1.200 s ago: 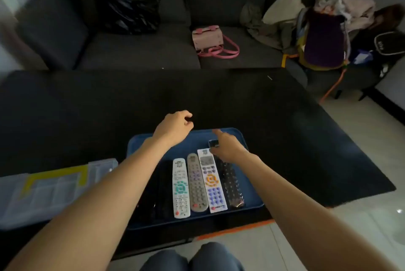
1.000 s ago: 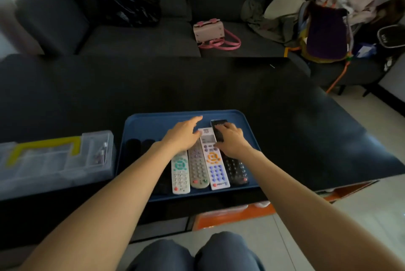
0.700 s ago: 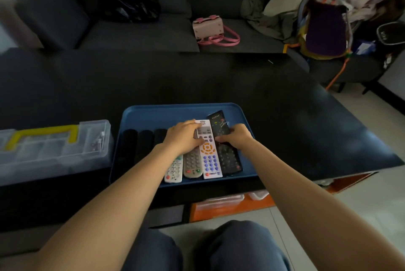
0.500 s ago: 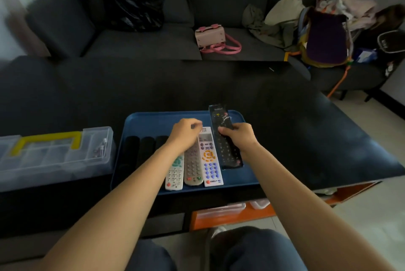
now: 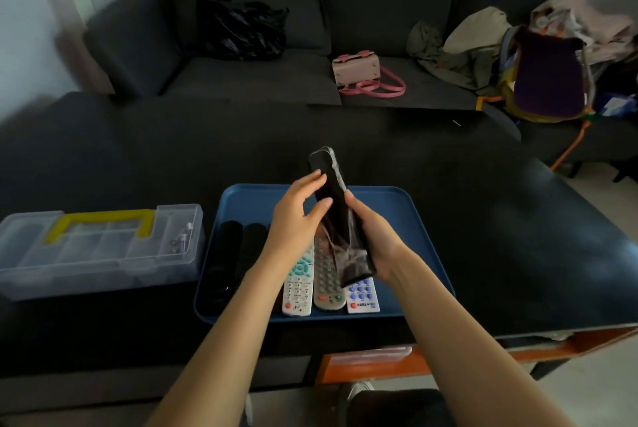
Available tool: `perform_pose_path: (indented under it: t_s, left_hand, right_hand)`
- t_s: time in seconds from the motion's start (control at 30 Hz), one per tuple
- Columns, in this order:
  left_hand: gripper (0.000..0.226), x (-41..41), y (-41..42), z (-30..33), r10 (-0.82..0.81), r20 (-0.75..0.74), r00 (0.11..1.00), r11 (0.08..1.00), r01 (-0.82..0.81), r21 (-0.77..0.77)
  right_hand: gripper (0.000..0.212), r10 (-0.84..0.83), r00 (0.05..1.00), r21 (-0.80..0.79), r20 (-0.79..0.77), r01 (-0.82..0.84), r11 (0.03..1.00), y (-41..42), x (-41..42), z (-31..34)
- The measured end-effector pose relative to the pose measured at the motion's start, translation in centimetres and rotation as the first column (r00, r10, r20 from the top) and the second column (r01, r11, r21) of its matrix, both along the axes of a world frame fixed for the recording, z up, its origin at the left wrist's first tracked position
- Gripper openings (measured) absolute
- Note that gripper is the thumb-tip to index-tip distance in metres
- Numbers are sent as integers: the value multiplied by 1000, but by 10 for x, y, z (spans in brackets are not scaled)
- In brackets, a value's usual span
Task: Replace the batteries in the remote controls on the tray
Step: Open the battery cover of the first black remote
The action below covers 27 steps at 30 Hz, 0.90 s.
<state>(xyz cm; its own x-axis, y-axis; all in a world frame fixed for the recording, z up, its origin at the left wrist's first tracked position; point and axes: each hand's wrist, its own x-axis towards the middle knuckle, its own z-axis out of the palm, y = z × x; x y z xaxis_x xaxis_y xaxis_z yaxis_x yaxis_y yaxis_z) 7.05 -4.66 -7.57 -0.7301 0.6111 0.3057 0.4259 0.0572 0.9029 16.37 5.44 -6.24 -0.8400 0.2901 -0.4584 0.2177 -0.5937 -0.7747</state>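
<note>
Your right hand point(image 5: 374, 240) is gripping a black remote control point(image 5: 340, 216) around its lower half, fingers curled round its edge, holding it tilted above the blue tray point(image 5: 419, 237). Your left hand point(image 5: 298, 219) is pinching the remote's upper part between thumb and fingertips. A clear plastic wrap is clinging to the remote, blurring its surface.

Below it, three light-coloured remotes are lying side by side on the tray: a white remote with teal buttons point(image 5: 297, 283), a grey remote point(image 5: 328, 280) and a white remote with blue buttons point(image 5: 362, 295), the last one largely hidden behind the lifted one. Two black remotes point(image 5: 238, 250) are lying at the tray's left, hard to make out.

Just beside the tray's left side, a clear organiser box with a yellow handle point(image 5: 100, 247) is sitting on the black table point(image 5: 500, 237). Beyond, a dark grey sofa point(image 5: 259, 81) is carrying a black plastic bag point(image 5: 241, 28), a pink handbag point(image 5: 360, 74) and a pile of clothes point(image 5: 483, 47).
</note>
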Motion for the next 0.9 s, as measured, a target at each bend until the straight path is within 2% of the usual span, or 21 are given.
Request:
perform_pose_path:
  t_s: [0.13,0.23,0.33,0.53,0.67,0.77,0.83,0.9]
  left_hand:
    - [56,0,-5,-6,51,-149,987,998,-55,-21]
    - [62,-6,-9,-7,27,-206,978,995,-46,-87]
    - [58,-11,-10,-6,52,-288,956,990,-87,-110]
    - [43,-11,-8,1,181,-436,881,972,-229,-58]
    - [37,-11,-10,1,132,-529,838,970,-219,-105]
    - [31,-6,-9,-5,75,-661,746,946,-263,-189]
    - [37,-5,-8,-6,45,-709,703,924,-299,-238]
    - [44,-7,-9,-7,32,-717,696,919,-303,-253]
  right_hand:
    - [46,30,998,-118,-49,-35,992,-2,1,-7]
    - [42,42,996,-122,-72,-51,991,-2,1,-9]
    - [42,57,997,-63,-61,-61,996,-1,-1,-8]
    - [39,69,996,120,-63,-61,991,-5,0,-2]
    - [36,74,996,206,-40,-65,976,-9,0,3]
    - [36,56,998,254,-23,-48,966,-12,1,6]
    - [38,55,998,268,-22,-47,962,-15,0,7]
    - [37,64,997,277,-34,-52,959,-17,-2,7]
